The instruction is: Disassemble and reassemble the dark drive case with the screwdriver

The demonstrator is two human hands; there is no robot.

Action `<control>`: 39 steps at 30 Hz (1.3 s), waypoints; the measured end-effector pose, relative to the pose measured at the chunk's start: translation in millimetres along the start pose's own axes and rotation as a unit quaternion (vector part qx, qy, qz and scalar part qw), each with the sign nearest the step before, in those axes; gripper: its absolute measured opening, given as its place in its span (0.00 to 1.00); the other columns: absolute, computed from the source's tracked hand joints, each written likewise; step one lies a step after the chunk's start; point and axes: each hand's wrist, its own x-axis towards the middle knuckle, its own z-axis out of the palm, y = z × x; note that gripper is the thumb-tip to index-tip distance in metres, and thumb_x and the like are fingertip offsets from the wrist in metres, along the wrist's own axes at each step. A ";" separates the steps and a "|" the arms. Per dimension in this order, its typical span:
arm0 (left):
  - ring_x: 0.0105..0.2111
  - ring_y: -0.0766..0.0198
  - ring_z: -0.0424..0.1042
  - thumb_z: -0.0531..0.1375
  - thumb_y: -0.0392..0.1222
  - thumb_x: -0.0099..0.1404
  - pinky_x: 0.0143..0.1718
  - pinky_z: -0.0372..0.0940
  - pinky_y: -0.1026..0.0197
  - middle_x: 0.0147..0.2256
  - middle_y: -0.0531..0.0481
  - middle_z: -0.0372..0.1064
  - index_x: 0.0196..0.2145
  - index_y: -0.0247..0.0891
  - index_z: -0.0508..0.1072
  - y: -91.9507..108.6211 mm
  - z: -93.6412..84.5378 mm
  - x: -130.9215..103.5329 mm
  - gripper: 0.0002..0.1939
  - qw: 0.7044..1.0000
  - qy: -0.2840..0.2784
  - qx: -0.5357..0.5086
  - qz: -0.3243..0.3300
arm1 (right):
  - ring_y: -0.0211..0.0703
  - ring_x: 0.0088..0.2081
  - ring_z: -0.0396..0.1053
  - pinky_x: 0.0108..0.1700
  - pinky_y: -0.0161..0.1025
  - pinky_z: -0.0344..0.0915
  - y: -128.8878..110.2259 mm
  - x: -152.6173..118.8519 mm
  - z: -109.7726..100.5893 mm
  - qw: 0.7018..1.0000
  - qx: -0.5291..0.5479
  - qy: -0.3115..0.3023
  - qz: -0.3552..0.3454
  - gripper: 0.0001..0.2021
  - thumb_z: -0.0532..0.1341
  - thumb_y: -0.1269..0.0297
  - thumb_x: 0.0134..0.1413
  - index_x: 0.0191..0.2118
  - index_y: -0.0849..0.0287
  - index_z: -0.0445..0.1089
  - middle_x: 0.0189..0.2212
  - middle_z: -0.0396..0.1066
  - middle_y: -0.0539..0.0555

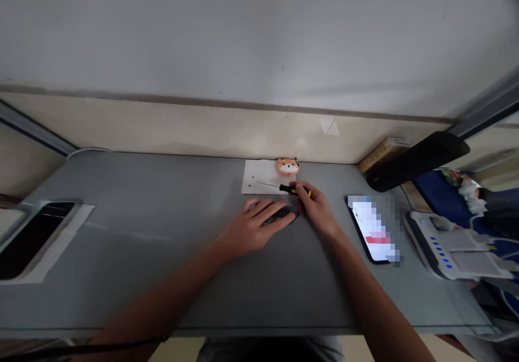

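Note:
My right hand (314, 205) grips the black and yellow handle of a screwdriver (288, 188), its thin shaft pointing left over a white sheet of paper (263, 169). Beneath my left hand (261, 224) lies a small dark device with slots (286, 210); the fingers curl over it and hide most of its surface. Two tiny dark specks, perhaps screws (249, 185), rest on the paper near the screwdriver's tip. An orange and white animal-face case (287, 166) sits at the paper's back right corner.
To the right, a lit phone (373, 229) lies beside a white charging station (450, 248) with blue lights. A black cylinder (417, 159) leans by a box (383, 154) at the back right. Far left, a black-screened phone (38, 238) lies on white paper. A wall borders the desk's back.

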 end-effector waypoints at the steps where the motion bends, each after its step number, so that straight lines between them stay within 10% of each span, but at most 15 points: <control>1: 0.47 0.59 0.75 0.55 0.30 0.72 0.49 0.60 0.55 0.50 0.46 0.78 0.53 0.42 0.75 -0.2 -0.4 -0.7 0.17 1.000 0.001 -0.008 -0.003 | 0.36 0.21 0.57 0.26 0.37 0.54 0.7 0.0 0.9 1.000 -0.013 0.003 -0.007 0.27 0.62 0.36 0.52 0.42 0.57 0.77 0.19 0.65 0.45; 8: 0.54 0.55 0.73 0.54 0.29 0.65 0.57 0.61 0.48 0.55 0.44 0.74 0.55 0.44 0.73 -11.3 2.1 -14.5 0.23 0.993 -0.002 -0.109 -0.047 | 0.50 0.44 0.74 0.44 0.43 0.68 2.6 -1.2 6.5 0.998 -0.055 -0.005 -0.035 0.22 0.63 0.42 0.53 0.43 0.54 0.81 0.43 0.81 0.56; 15: 0.46 0.58 0.75 0.56 0.30 0.63 0.49 0.71 0.55 0.46 0.44 0.73 0.52 0.41 0.71 -11.8 1.2 -12.4 0.20 0.920 0.038 -0.321 -0.224 | 0.43 0.30 0.69 0.31 0.39 0.62 -1.0 -3.7 8.3 1.000 -0.021 0.019 0.003 0.25 0.65 0.40 0.49 0.44 0.54 0.81 0.35 0.80 0.54; 21: 0.44 0.57 0.78 0.61 0.45 0.68 0.47 0.73 0.56 0.42 0.46 0.78 0.44 0.41 0.75 -22.8 7.4 -11.3 0.09 0.829 -0.036 -0.417 -0.372 | 0.33 0.21 0.57 0.24 0.35 0.52 -5.7 -1.3 -0.1 0.989 0.117 0.083 0.026 0.25 0.66 0.38 0.45 0.37 0.58 0.77 0.27 0.76 0.50; 32: 0.47 0.57 0.77 0.59 0.49 0.73 0.49 0.74 0.51 0.43 0.45 0.77 0.47 0.42 0.78 -30.1 6.1 -18.7 0.12 0.907 -0.097 -0.317 -0.261 | 0.34 0.18 0.56 0.22 0.36 0.51 -8.3 6.3 -22.3 0.979 0.114 0.169 -0.011 0.18 0.63 0.44 0.45 0.29 0.55 0.72 0.22 0.72 0.49; 36: 0.59 0.50 0.70 0.72 0.50 0.60 0.55 0.72 0.50 0.61 0.40 0.65 0.65 0.48 0.65 -30.3 -10.9 -18.4 0.38 0.903 -0.197 -0.318 -0.211 | 0.35 0.17 0.56 0.22 0.37 0.51 -8.0 8.3 -28.3 0.973 0.100 0.206 -0.027 0.17 0.63 0.45 0.44 0.27 0.55 0.71 0.19 0.70 0.48; 39: 0.58 0.53 0.71 0.73 0.42 0.59 0.57 0.70 0.50 0.59 0.43 0.66 0.63 0.49 0.66 -26.1 -14.6 -15.2 0.37 0.903 -0.218 -0.309 -0.202 | 0.35 0.17 0.56 0.22 0.37 0.52 -7.8 9.5 -32.9 0.968 0.107 0.224 -0.034 0.16 0.64 0.46 0.44 0.26 0.55 0.69 0.18 0.69 0.48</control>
